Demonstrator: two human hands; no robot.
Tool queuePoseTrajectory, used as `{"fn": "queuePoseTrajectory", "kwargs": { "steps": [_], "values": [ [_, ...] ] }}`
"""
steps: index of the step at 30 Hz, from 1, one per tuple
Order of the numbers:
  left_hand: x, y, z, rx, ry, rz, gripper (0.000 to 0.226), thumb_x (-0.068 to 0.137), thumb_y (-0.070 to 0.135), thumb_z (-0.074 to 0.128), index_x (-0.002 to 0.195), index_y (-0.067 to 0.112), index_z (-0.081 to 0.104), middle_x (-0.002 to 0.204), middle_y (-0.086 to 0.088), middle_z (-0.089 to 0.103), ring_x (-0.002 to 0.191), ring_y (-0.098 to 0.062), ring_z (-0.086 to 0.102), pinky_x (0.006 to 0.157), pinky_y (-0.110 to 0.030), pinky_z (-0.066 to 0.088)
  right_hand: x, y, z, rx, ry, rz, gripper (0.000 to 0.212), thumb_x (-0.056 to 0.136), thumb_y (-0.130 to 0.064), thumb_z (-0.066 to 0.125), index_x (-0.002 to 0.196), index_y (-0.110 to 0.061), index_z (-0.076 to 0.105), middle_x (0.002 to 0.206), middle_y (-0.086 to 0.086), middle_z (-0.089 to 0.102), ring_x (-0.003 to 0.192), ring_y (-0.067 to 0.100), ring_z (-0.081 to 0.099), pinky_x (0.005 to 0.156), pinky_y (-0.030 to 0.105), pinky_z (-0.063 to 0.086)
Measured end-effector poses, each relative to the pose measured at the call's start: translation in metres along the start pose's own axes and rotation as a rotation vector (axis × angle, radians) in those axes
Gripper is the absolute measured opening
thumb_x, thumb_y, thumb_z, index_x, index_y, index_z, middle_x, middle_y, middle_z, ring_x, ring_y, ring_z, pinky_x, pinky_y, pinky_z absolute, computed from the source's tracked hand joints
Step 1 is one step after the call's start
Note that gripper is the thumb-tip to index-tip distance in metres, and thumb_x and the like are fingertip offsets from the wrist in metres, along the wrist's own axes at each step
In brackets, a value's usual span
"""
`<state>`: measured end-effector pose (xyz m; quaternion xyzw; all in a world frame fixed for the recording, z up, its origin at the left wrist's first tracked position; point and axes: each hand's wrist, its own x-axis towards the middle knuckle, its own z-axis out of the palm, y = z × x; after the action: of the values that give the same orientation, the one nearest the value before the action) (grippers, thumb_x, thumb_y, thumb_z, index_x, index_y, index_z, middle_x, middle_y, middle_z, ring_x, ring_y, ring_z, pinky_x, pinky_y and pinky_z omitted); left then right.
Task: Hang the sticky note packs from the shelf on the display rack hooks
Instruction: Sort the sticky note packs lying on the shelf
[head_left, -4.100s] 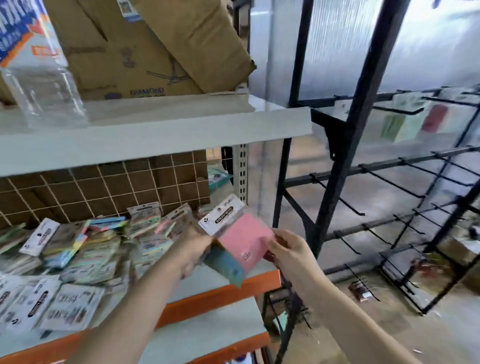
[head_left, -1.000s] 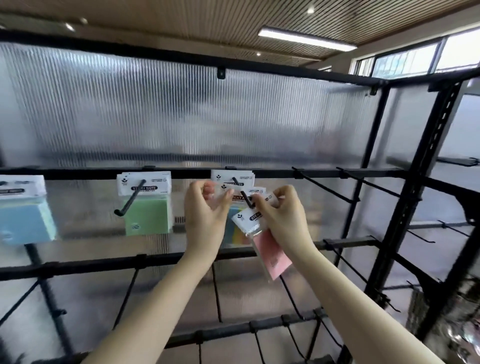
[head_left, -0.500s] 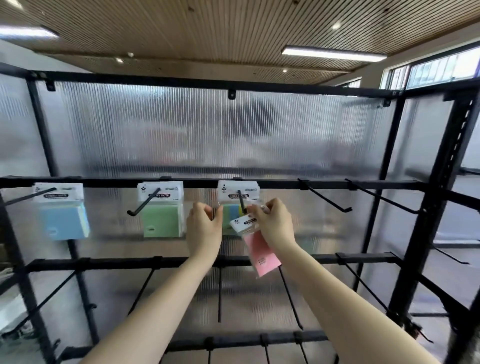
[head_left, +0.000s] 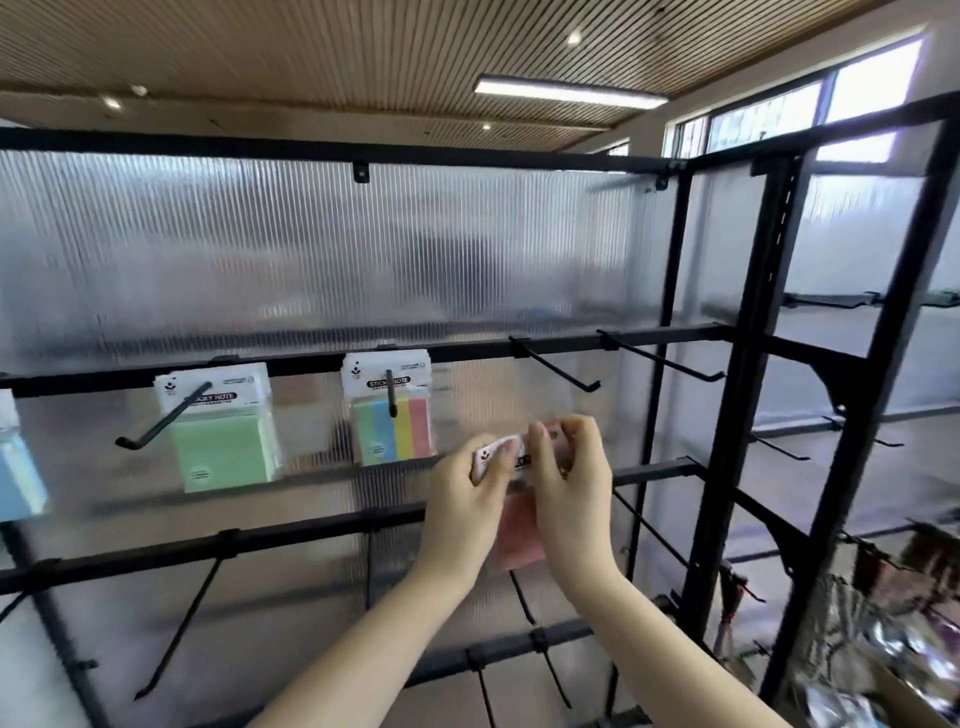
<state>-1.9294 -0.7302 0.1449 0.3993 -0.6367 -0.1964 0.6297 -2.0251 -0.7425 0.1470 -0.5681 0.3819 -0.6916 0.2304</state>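
Low at frame centre, both hands, left hand (head_left: 464, 499) and right hand (head_left: 571, 483), pinch the pink pack (head_left: 519, 535) by its white header; behind, hooked packs (head_left: 387, 410) read "STICKY NOTE".

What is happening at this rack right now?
A person is stocking a black metal display rack with sticky note packs. Both hands, left hand and right hand, pinch the white header card of a pink sticky note pack, held in front of the rack and not on a hook. A green sticky note pack and a multicoloured striped pack already hang from the top bar. The empty black hook to their right is free.
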Motion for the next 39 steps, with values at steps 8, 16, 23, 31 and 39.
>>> {"fn": "queuePoseTrajectory", "kwargs": {
  "steps": [8, 16, 23, 31, 39],
  "values": [
    [0.024, 0.035, 0.047, -0.120, 0.002, 0.071, 0.033, 0.092, 0.031, 0.055, 0.074, 0.004, 0.057, 0.058, 0.004, 0.055, 0.056, -0.004, 0.049, 0.054, -0.022, 0.041, 0.018, -0.024, -0.049, -0.013, 0.093, -0.159, 0.023, 0.090, -0.011, 0.063, 0.094, -0.029, 0.049, 0.084, -0.027, 0.064, 0.073, -0.007, 0.062, 0.061, 0.003, 0.043],
    [0.047, 0.029, 0.058, -0.193, -0.007, 0.039, 0.027, 0.094, 0.030, 0.056, 0.068, 0.020, 0.057, 0.056, 0.010, 0.054, 0.053, -0.001, 0.049, 0.052, -0.016, 0.041, 0.048, -0.017, -0.052, 0.000, 0.107, -0.092, 0.021, 0.090, -0.012, 0.064, 0.092, -0.029, 0.053, 0.083, -0.001, 0.069, 0.075, 0.010, 0.065, 0.064, 0.014, 0.048],
    [0.056, 0.011, 0.059, -0.179, -0.019, 0.144, 0.022, 0.092, 0.035, 0.054, 0.077, 0.021, 0.063, 0.060, -0.002, 0.053, 0.053, -0.010, 0.046, 0.050, -0.025, 0.039, 0.058, -0.003, -0.051, 0.036, 0.076, -0.121, 0.010, 0.090, -0.008, 0.063, 0.095, -0.013, 0.056, 0.075, -0.001, 0.069, 0.069, 0.010, 0.065, 0.063, 0.015, 0.048],
    [0.070, -0.031, 0.055, -0.123, 0.050, 0.162, 0.020, 0.091, 0.038, 0.055, 0.097, 0.018, 0.054, 0.084, 0.009, 0.056, 0.075, -0.010, 0.057, 0.066, -0.017, 0.047, 0.074, 0.023, -0.035, -0.072, 0.036, -0.044, 0.024, 0.089, -0.007, 0.065, 0.104, -0.024, 0.056, 0.094, -0.011, 0.064, 0.090, 0.004, 0.061, 0.077, 0.016, 0.047],
    [0.105, -0.098, 0.050, 0.080, 0.020, -0.036, 0.035, 0.092, 0.045, 0.048, 0.108, 0.013, 0.049, 0.101, -0.001, 0.057, 0.093, -0.015, 0.058, 0.077, -0.027, 0.050, 0.108, 0.068, 0.010, -0.135, 0.035, 0.096, 0.038, 0.090, -0.010, 0.060, 0.123, -0.025, 0.047, 0.114, -0.014, 0.050, 0.104, -0.001, 0.050, 0.082, 0.010, 0.042]
  ]
}}
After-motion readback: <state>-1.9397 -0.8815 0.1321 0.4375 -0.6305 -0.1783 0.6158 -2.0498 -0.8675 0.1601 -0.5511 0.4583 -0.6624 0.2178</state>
